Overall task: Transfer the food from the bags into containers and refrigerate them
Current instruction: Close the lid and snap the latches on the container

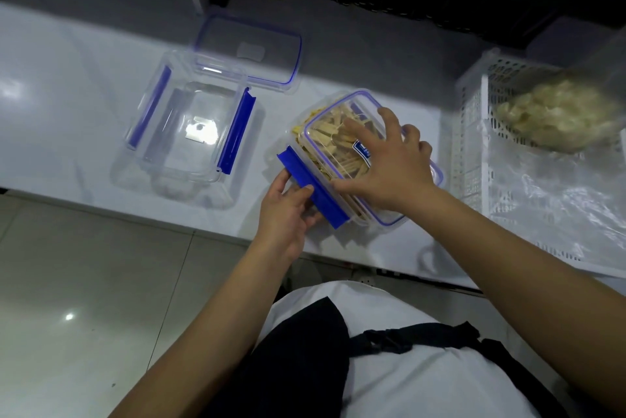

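Our filled container sits near the bench's front edge; our right hand lies spread flat on its lid, our left hand pinches the blue clip. Uneven pressure could leave the lid unsealed or slide the container off the edge.

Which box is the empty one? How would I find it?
Look at the white counter. The empty container sits left of both hands, clear with blue clips, its lid lying behind it. Unlike the filled container being closed, it has nothing inside.
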The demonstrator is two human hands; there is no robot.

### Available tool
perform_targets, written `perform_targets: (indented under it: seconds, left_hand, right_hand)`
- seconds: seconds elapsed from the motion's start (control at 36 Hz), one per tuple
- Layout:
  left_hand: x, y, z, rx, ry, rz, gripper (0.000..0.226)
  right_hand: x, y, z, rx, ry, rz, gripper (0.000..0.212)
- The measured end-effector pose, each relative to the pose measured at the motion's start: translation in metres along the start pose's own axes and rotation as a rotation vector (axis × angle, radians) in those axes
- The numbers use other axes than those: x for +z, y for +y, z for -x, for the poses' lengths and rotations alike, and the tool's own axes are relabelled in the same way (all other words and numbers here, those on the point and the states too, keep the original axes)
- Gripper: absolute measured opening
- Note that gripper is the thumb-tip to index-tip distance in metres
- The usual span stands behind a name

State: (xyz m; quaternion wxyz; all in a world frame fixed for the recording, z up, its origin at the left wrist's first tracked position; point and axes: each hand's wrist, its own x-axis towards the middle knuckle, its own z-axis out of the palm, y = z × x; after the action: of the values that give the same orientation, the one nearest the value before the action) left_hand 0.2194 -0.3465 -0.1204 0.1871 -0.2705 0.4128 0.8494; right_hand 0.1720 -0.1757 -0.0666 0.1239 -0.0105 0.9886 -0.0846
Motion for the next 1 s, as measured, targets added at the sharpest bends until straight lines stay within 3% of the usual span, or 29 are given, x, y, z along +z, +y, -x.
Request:
perform_targets:
  seconds: [0.42,0.69,0.86,1.0]
  left_hand:
    - [0.0,-0.001,-0.002,-0.011,0.033,0.035,0.05]
    - [0.003,0.011,-0.001,0.042,0.066,-0.118,0.051]
    - [0.0,0.019,-0.002,0.024,0.066,-0.187,0.05]
    - [-0.002,0.02,-0.001,0.032,0.026,-0.155,0.048]
  right_hand:
    - [0.02,0.019,0.049,0.057,0.059,-0.037,0.104]
    - [0.004,0.011,0.035,0.099,0.157,-0.218,0.112]
    - [0.008,-0.017,0.006,0.1,0.158,-0.146,0.112]
    - [0.022,-0.031,-0.015,0.067,0.056,0.002,0.106]
